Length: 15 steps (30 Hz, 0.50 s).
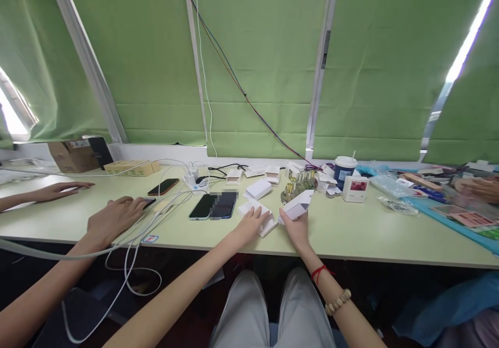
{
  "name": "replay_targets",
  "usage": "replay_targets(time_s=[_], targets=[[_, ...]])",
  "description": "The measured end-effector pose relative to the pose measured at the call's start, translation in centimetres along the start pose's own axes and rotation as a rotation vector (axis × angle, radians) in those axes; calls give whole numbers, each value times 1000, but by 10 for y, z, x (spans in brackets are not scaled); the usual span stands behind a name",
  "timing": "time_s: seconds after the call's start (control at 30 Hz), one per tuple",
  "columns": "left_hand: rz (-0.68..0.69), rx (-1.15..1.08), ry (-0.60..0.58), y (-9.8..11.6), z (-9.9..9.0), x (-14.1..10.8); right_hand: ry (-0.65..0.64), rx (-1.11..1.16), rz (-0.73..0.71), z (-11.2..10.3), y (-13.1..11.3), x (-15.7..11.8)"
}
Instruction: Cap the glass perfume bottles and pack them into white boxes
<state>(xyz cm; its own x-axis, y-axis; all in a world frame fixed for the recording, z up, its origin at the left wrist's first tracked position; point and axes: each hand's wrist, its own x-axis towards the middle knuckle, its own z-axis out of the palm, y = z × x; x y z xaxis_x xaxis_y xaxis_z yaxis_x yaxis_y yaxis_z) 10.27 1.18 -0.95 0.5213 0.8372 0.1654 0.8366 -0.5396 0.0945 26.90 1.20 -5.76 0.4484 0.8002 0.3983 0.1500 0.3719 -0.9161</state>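
Note:
My left hand [251, 226] rests on a white open carton [268, 225] lying on the table, its fingers closed on the near side. In my right hand [296, 228] is another white box [297, 206], tilted and raised, with an open flap at its upper right end. Just beyond my hands lies a closed-looking white box [258, 189]. Behind the held box, small glass bottles with yellowish contents [302, 183] stand in a group, partly hidden by it. More white cartons [272, 174] lie at the back.
Two phones [202, 206] [224, 204] lie left of my hands. White cables [156, 215] and a power strip [192, 183] are farther left, beside another person's hands [117, 215]. A cup [344, 171] and printed box [355, 189] stand right.

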Motion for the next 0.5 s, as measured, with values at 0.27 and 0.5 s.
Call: replay_targets(time_s=[0.27,0.5], targets=[[80,-41,-40,19,-18,-21,47,-93,42,-2,-10,-5],[-4,-181,3,-13,-5,2,5,-2,57,-3,-7,-3]])
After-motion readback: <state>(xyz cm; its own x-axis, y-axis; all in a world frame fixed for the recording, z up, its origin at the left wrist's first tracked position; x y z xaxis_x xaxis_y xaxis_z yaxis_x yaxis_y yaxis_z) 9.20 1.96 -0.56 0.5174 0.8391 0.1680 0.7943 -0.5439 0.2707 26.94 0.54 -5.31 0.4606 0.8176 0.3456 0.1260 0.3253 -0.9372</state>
